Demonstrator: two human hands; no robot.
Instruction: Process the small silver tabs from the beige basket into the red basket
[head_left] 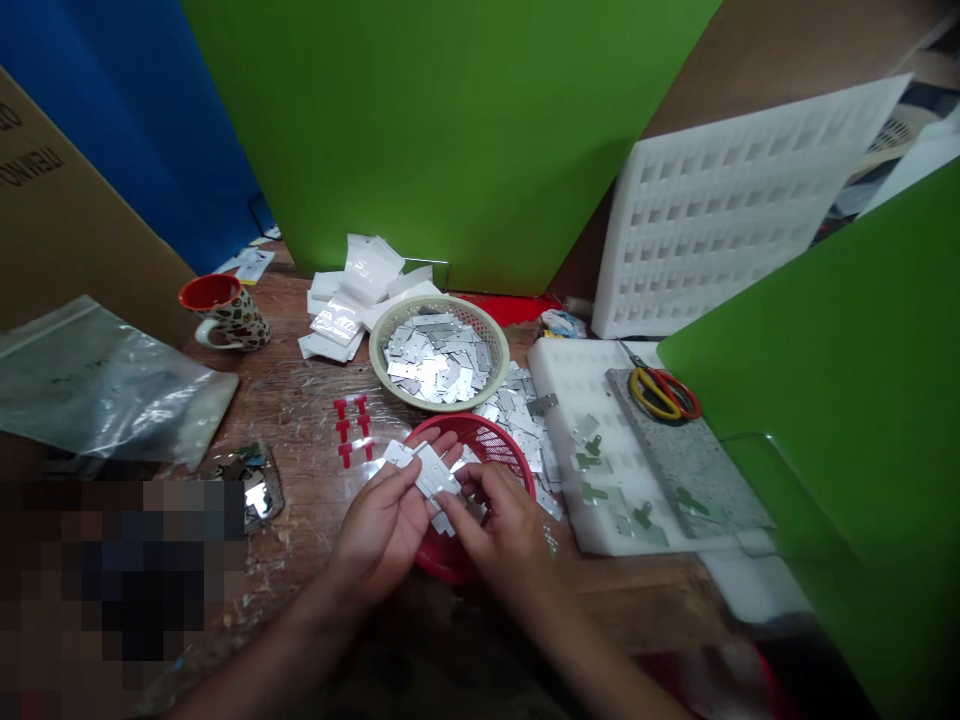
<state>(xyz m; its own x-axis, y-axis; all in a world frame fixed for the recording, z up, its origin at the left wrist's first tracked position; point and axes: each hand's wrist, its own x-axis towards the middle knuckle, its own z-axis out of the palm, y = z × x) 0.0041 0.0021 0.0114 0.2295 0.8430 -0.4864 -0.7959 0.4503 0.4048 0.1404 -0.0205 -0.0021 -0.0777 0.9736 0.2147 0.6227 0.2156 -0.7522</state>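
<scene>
My left hand point(382, 525) is closed around a small stack of white plastic pieces point(424, 470), held over the near rim of a red basket point(487, 440). My right hand point(499, 525) pinches the lower end of the same stack with its fingertips. Behind the red basket stands a cream basket point(382, 335) full of small shiny metal plates point(439, 360). More metal plates point(525, 420) lie loose between the baskets and a white foam tray point(570, 375).
Red plastic clips point(352, 425) lie left of the red basket. A mug point(225, 312) and clear plastic bag point(97, 380) sit at the left. Scissors point(664, 392) rest on a grey slab point(690, 465). A white gridded tray point(735, 215) leans at back; green boards surround.
</scene>
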